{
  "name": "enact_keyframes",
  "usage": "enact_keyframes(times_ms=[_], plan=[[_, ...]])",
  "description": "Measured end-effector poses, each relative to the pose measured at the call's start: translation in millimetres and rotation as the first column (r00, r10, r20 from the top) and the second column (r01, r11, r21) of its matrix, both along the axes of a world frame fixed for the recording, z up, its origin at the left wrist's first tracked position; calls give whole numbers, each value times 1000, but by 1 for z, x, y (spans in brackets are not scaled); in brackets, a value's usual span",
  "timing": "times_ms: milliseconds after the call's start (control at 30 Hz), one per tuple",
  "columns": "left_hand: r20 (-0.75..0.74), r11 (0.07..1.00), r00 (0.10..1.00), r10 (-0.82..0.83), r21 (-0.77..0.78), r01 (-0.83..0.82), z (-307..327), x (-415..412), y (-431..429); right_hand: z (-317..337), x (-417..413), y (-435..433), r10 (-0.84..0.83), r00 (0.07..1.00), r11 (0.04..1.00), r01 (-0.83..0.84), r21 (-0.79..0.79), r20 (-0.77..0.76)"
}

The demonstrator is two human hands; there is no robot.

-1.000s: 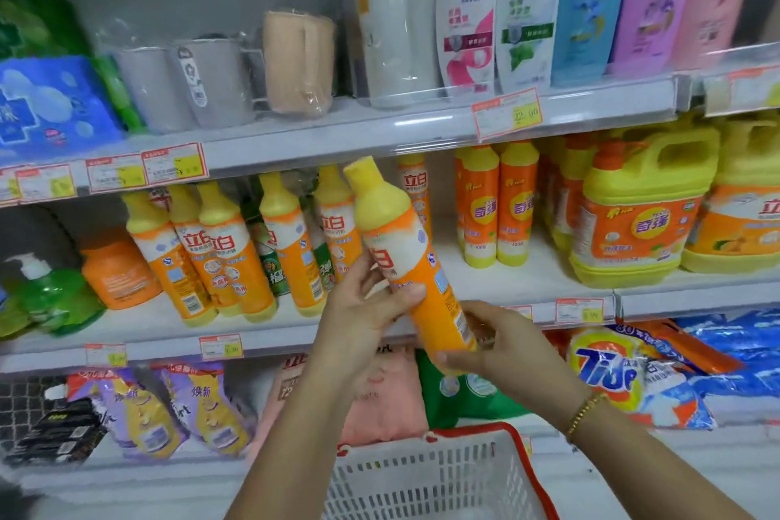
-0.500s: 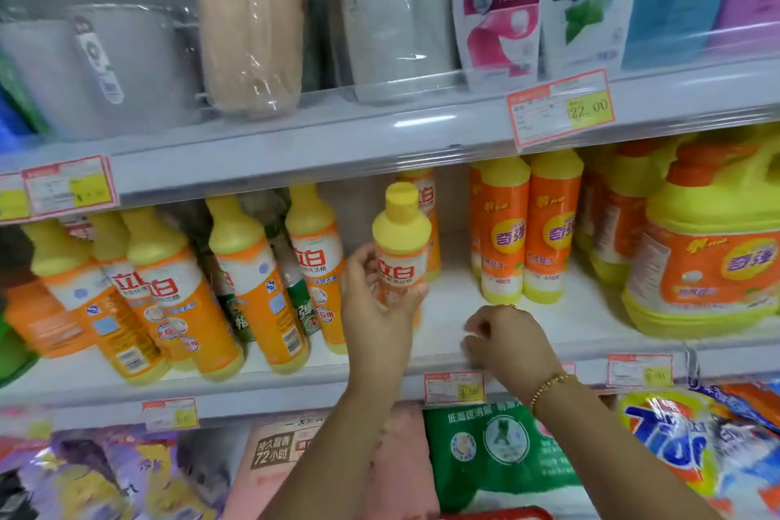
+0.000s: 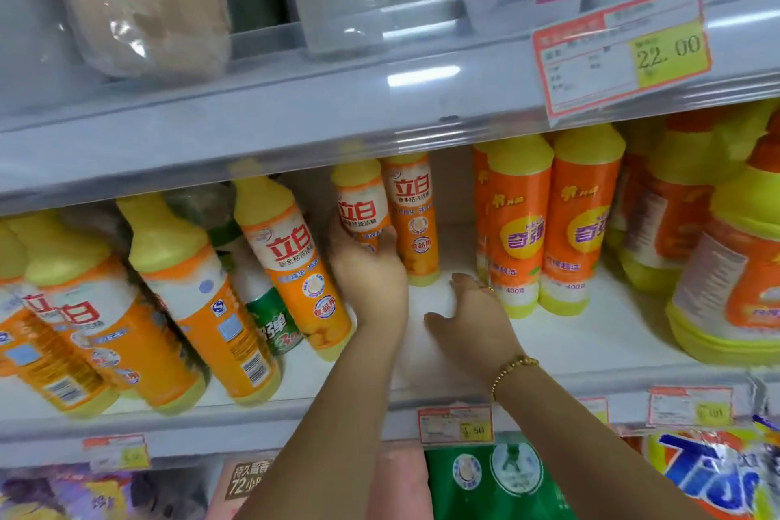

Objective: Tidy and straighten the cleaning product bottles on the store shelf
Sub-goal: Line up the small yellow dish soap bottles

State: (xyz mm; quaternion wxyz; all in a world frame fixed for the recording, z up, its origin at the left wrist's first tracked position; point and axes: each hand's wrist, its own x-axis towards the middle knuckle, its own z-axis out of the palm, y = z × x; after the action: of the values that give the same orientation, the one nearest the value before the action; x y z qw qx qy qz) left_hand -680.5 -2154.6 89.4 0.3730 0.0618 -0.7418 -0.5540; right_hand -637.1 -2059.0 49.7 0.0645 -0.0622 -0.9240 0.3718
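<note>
**Step in hand: seat one bottle upright in its row.**

1. Position. The soap bottle (image 3: 362, 207) stands about upright, far back on the shelf (image 3: 591, 334). It is just left of a matching neighbour bottle (image 3: 415, 224). Whether the two touch cannot be told. Its base is hidden behind the hand, so contact with the shelf cannot be confirmed.
2. Left hand (image 3: 371, 279). Fingers and thumb wrap the lower body of the soap bottle.
3. Right hand (image 3: 472, 321). It lies on bare shelf to the right, fingers loosely spread and holding nothing, just beside the two orange bottles (image 3: 515, 232).

**Recommended practice (judgement)**

- Lower the base flat, turn the label to the front and line it up with the neighbour bottle.
- Release only when the bottle stands unaided, since a tall, narrow shape probably tips easily.
- The leaning bottles (image 3: 190, 300) near the left edge appear to need the same treatment next.

**Materials and shapes**

- Bottles: smooth, glossy plastic, round in section, with a tapered yellow shoulder and cap. The body is orange with a printed white-and-orange label, and is probably slippery.
- Shelf: pale, flat and smooth.
</note>
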Motion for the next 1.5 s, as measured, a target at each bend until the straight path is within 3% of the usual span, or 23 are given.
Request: enact_keyframes(times_ms=[233,400,533,700,800,967,1100,1233,1367,1500], plan=[[-43,996,996,-72,47,74,-2,-26,1,3,-20,-3,-27,997,999,24,-42,-72],[-32,996,996,-84,-45,83,-12,-21,1,3,-34,-14,-77,985,983,49,-177,-154],[81,987,995,-64,-144,76,-32,-20,-1,14,-44,-20,-111,975,946,44,-320,-194],[127,984,986,-105,-132,122,-31,-22,-6,22,-58,-14,-147,980,941,97,-323,-137],[132,979,982,-134,-138,152,-31,-23,-8,23,-56,-12,-142,977,967,103,-233,-158],[215,979,971,-104,-152,139,-20,-16,-7,32,-42,-16,-96,978,990,114,84,-187],[305,968,943,-131,-165,188,-5,5,-2,41,-15,-9,-55,990,992,69,105,-131],[263,939,903,-339,154,307,11,47,0,60,19,0,26,995,999,-29,-35,-95],[302,814,772,-559,379,441,25,86,-9,81,57,7,215,964,905,-138,-403,153],[387,674,555,-736,485,557,38,127,-25,82,105,16,352,894,888,-226,-400,276]])
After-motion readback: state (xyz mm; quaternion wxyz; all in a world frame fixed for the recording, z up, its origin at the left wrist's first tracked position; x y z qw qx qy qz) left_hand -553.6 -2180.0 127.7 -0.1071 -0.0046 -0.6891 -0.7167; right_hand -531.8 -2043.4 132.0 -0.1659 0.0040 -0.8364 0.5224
